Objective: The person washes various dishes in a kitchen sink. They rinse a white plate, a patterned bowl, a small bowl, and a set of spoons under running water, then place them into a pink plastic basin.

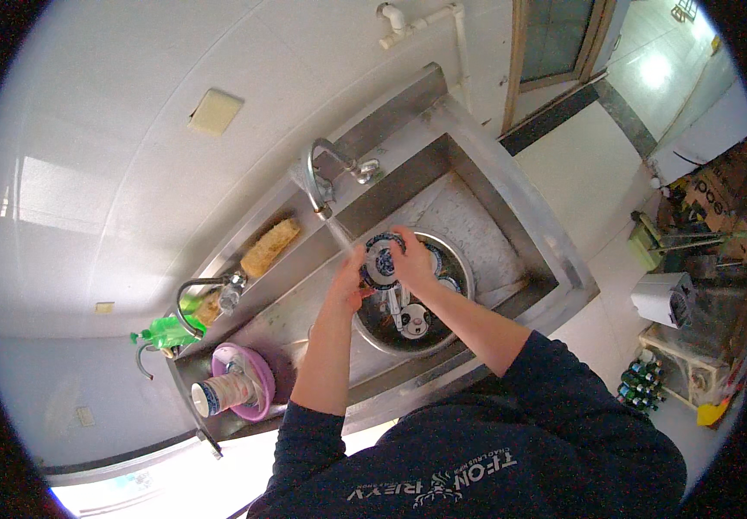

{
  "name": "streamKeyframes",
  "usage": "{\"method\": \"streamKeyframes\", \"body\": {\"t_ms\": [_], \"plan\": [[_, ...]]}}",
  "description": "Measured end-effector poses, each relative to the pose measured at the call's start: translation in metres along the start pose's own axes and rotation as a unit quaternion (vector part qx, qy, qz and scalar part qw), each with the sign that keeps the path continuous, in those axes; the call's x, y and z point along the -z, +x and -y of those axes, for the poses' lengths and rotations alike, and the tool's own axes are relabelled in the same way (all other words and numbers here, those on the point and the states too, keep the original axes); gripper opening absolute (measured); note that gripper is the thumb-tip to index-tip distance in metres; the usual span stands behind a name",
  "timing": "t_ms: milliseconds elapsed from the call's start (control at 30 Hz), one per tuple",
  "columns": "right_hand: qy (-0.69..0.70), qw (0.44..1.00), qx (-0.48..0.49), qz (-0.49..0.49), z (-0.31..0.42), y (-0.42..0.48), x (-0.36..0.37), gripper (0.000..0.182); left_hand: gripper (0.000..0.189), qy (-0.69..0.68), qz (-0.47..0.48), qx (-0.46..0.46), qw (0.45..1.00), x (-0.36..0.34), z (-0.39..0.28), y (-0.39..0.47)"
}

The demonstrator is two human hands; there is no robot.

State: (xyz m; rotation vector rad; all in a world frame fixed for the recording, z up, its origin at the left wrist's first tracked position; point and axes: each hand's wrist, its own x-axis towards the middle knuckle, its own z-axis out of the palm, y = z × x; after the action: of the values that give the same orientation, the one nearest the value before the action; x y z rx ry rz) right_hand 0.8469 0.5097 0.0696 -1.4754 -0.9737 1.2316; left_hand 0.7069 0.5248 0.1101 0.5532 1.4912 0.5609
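A blue-and-white patterned bowl (384, 261) is held between my two hands under running water. My left hand (349, 277) grips its left rim, and my right hand (413, 265) grips the right side. Water streams onto the bowl's left edge from a curved metal faucet (311, 175). Beneath my hands, a round metal basin (470, 272) rests in the stainless steel sink (477, 220). It holds water, a panda-face dish (415, 322), what look like white spoons (395, 310) and other patterned dishes (449, 284), partly hidden by my right arm.
On the sink's back ledge lie a loofah-like sponge (271, 248) and a green bottle (169, 331). A second faucet (201, 282) curves over the left end. There, a pink basin (268, 389) holds stacked bowls (224, 394). Green bottles (640, 384) stand on the floor at right.
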Motion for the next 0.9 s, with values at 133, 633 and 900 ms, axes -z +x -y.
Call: {"method": "streamKeyframes", "body": {"t_ms": [133, 633, 900], "plan": [[0.186, 0.971, -0.149, 0.001, -0.023, 0.009, -0.002, 0.022, 0.046, -0.073, -0.032, -0.035, 0.996, 0.022, 0.013, -0.005], [0.582, 0.714, -0.378, 0.092, -0.013, -0.018, -0.058, 0.032, 0.043, -0.166, -0.075, -0.042, 0.982, 0.139, 0.118, -0.094], [0.658, 0.654, -0.371, 0.045, 0.000, -0.028, -0.086, 0.041, 0.032, -0.219, -0.086, -0.033, 0.971, 0.184, 0.175, -0.120]]}}
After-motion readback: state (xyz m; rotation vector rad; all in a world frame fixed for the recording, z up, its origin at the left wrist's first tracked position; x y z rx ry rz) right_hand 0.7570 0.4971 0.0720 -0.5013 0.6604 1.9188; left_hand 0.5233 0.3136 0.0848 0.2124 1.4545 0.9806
